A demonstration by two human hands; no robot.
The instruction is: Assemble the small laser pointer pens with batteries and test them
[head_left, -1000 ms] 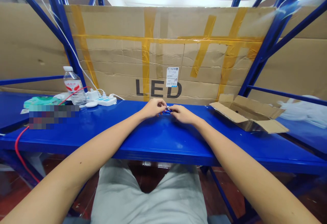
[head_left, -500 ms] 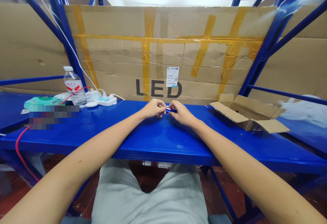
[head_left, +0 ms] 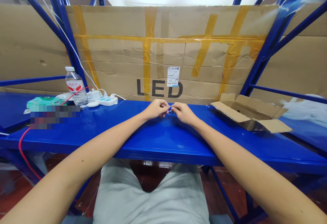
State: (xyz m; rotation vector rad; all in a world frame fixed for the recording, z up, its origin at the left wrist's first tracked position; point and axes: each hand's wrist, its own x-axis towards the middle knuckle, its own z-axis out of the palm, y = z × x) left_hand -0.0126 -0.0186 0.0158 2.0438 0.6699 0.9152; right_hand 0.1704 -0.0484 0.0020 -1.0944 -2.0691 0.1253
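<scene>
Over the back part of the blue table (head_left: 163,137), my left hand (head_left: 157,109) and my right hand (head_left: 183,112) are close together. Between their fingertips is a small blue and silver object (head_left: 170,109), too small to make out clearly. My left thumb and fingers are pinched on its left end. The fingers of my right hand are closed on its right end and hide part of it.
An open cardboard box (head_left: 249,112) stands on the right. At the left are a water bottle (head_left: 76,87), a white power strip (head_left: 107,100), a green packet (head_left: 46,102) and a red cable (head_left: 22,149). A large cardboard sheet (head_left: 117,60) stands behind.
The fingers of my right hand have shifted on the small object, and less of its blue part shows. The whole view has moved slightly, with both hands a little further right in it.
</scene>
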